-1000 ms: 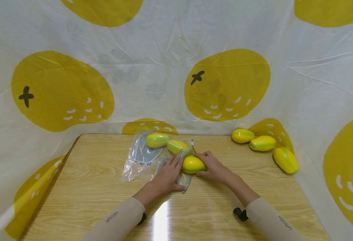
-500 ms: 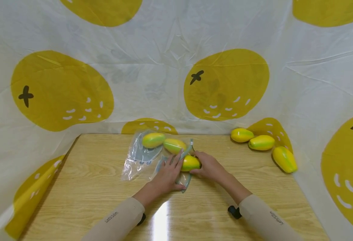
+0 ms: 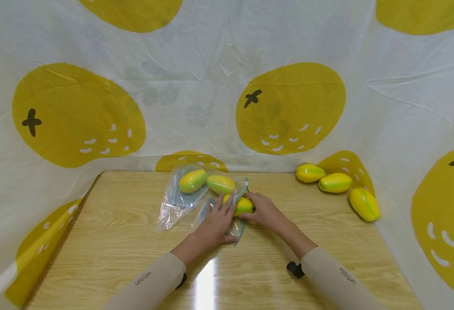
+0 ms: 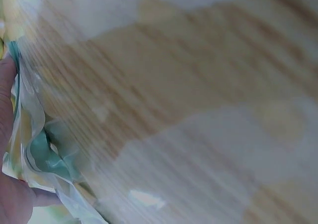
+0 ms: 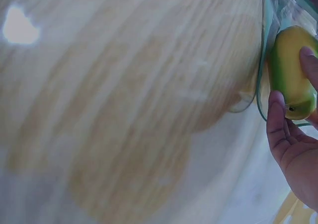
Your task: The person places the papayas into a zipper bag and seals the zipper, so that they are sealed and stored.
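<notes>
A clear plastic zip bag (image 3: 171, 216) with a blue-green printed panel and edge lies flat on the table, its mouth to the right. Inside it are two yellow-green papayas (image 3: 193, 181), end to end. My left hand (image 3: 213, 226) holds the bag at its mouth, fingers spread over the top and thumb at the near edge. With fingers and thumb, my right hand (image 3: 265, 211) grips a third papaya (image 3: 244, 206), partly within the bag's mouth. In the right wrist view this papaya (image 5: 290, 72) lies between thumb and fingers, beside the bag's green rim.
Three more papayas (image 3: 334, 183) lie in a row at the table's back right, close to the cloth. A white cloth (image 3: 196, 116) printed with large yellow fruits walls the back and sides of the wooden table (image 3: 126, 241).
My right hand has moved left, pushing its papaya further into the bag's mouth. The two papayas inside have shifted left, the farther one turning. My left hand stays nearly in place.
</notes>
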### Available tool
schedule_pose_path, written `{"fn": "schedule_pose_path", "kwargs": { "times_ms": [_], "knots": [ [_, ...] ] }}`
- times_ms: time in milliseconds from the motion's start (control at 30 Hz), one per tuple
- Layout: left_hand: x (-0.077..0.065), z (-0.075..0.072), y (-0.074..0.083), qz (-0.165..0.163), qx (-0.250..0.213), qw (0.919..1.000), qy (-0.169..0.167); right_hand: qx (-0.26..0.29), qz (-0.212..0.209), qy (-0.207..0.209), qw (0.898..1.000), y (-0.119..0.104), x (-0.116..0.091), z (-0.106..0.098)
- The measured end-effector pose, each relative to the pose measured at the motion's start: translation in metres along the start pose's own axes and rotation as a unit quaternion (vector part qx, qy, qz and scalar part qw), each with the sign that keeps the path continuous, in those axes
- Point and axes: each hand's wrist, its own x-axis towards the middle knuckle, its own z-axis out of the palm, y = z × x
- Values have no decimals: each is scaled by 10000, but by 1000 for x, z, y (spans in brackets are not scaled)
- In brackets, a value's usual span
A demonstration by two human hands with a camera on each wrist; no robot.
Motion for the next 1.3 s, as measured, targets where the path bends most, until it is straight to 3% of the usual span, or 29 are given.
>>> {"fn": "schedule_pose_path", "kwargs": {
  "times_ms": [133, 433, 667, 967, 1100, 1300],
  "knots": [
    [1, 1, -1, -7, 13, 10000, -78, 113, -144, -44, 9998, 7, 0, 2],
    [2, 1, -3, 30, 12, 10000, -50, 922, -561, -407, 9933, 22, -6, -3],
    [1, -1, -1, 216, 303, 9993, 48, 1179, -266, -493, 9914, 17, 0, -1],
    [5, -3, -2, 276, 662, 9973, 158, 1230, 79, -30, 9924, 8, 14, 2],
    [4, -4, -2, 222, 558, 9982, 93, 1303, 136, 133, 9913, 5, 19, 6],
    [3, -4, 0, 333, 591, 9976, 100, 896, 38, 439, 9950, 2, 22, 11]
  ]
}}
